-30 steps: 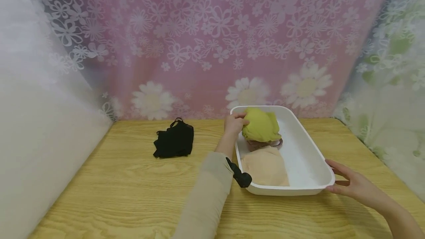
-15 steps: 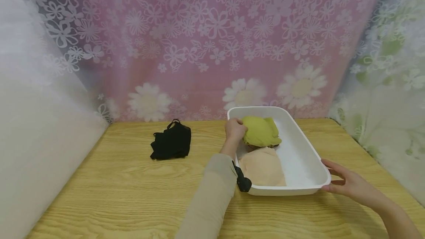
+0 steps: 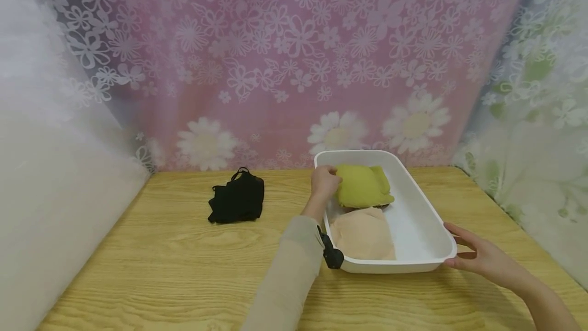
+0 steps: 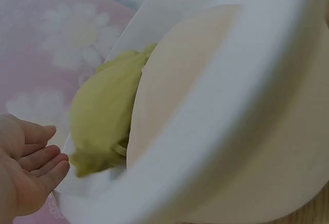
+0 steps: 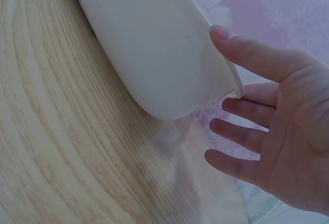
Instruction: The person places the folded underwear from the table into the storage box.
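Observation:
A white plastic tray (image 3: 427, 223) stands right of centre on the table. In its far left part lies a soft, folded yellow-green garment (image 3: 363, 186) with a rounded, puffy top. My left hand (image 3: 325, 184) reaches over the tray's left rim beside it; in the left wrist view its loosely bent fingertips (image 4: 60, 161) are right at the garment's edge, pinching nothing. Nearer, a folded beige garment (image 3: 365, 234) bulges up from the tray floor. At the near right corner my right hand (image 3: 482, 257) touches the rim with thumb and forefinger, the other fingers spread.
To the left on the wood-grain table (image 3: 184, 269) lies a black garment (image 3: 237, 196) with thin straps. A pink floral curtain (image 3: 275, 65) hangs along the back edge, with pale sheets at both sides. A dark sliver shows under the yellow-green garment.
The yellow-green garment has come down flatter in the tray, hiding the dark reddish item beneath it. My left hand has loosened from it. My right hand stays at the tray corner.

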